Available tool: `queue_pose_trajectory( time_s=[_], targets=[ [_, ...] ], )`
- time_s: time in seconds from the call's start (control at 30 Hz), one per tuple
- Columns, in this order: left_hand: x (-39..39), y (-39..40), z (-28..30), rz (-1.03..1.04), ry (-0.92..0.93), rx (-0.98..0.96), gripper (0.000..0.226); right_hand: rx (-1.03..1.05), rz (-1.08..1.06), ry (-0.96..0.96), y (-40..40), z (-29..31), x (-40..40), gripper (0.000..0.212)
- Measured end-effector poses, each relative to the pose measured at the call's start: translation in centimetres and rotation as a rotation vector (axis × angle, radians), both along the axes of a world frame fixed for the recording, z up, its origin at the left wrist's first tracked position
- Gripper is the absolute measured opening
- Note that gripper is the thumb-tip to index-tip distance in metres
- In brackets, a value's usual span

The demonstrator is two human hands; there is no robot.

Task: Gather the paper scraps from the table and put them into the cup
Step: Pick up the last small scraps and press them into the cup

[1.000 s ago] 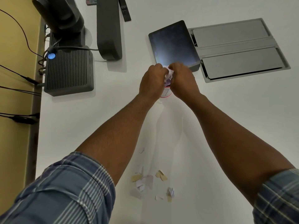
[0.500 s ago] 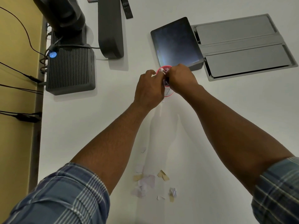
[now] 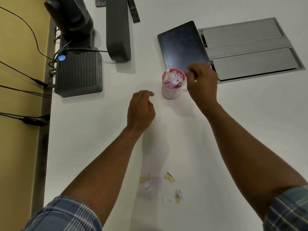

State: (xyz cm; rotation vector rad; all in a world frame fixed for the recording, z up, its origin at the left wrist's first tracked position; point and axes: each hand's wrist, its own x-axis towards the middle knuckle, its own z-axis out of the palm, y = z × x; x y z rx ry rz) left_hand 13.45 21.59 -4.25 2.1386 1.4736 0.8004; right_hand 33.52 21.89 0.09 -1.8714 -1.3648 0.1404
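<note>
Both hands have pulled off the cup point(image 3: 173, 84) at frame centre — now heaped w/ scraps. Left hand point(image 3: 141, 110) and right hand point(image 3: 202, 82) loosely curled, empty. Handful delivered; more paper scraps point(image 3: 152, 186) wait at bottom centre.

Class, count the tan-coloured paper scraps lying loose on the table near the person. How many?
3: one tan scrap left of the lilac pile, one right of it, one nearest the camera. The pile may hide others.
</note>
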Motion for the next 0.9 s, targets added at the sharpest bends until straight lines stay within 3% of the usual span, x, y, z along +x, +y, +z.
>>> queue_pose_trajectory(
  time_s=[0.07, 0.17, 0.3, 0.4, 0.53, 0.63, 0.73, 0.8, 0.9],
  targets=[
    [-0.9, -1.3, -1.0, -0.001, 0.047, -0.047, 0.032, 0.06, -0.139, 0.119, -2.3, -1.2, 0.1, 0.021],
    [-1.2, -2.2, -2.5, -0.096, 0.144, -0.158, 0.038, -0.135, -0.168, 0.14, -4.6, -4.1, 0.2, 0.026],
    [-0.1, -2.4, -4.3, -0.263, 0.327, -0.31, 0.051, -0.579, 0.168, -0.031, -5.4, -7.7, -0.8, 0.041],
    [0.9, -2.5, -5.3, -0.338, 0.451, -0.301, 0.052, -0.72, 0.354, -0.169, -4.6, -8.9, -2.1, 0.051],
    [1.5, -3.2, -6.1, -0.233, 0.35, -0.351, 0.044, -0.729, 0.427, -0.305, -4.1, -9.6, -2.9, 0.051],
    [1.0, -4.2, -6.3, -0.25, 0.33, -0.272, 0.03, -0.577, 0.394, -0.412, -4.8, -9.9, -2.9, 0.035],
    [0.0, -5.1, -6.4, -0.292, 0.289, -0.178, 0.022, -0.463, 0.178, -0.267, -4.5, -10.0, -1.7, 0.027],
    [-0.7, -5.7, -6.5, -0.341, 0.362, -0.124, 0.023, -0.45, 0.044, -0.169, -3.0, -10.0, -0.4, 0.034],
    [-1.3, -6.5, -6.3, -0.362, 0.383, -0.11, 0.023, -0.562, 0.076, -0.118, -0.3, -10.2, 1.2, 0.05]
  ],
)
